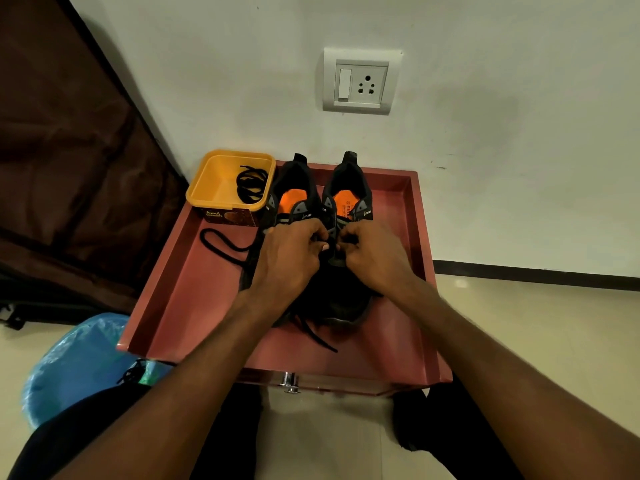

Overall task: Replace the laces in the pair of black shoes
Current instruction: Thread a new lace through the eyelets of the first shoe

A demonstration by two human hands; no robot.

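pair of black shoes point(313, 202) side by side on the red tray-like surface point(398, 209), heels toward the wall, so the eyelet rows face the person. left hand point(289, 252) and right hand point(372, 254) meet over the right-hand shoe; fingers point(320, 237) curled together, apparently pinching a lace at the eyelets, though the lace itself is hidden. a loose black lace point(221, 245) trails left from the left-hand shoe, another end point(317, 336) lies before the toes. yellow tub point(207, 199), just beside the shoes, holds a coiled black lace point(251, 183), probably kept there within easy reach.
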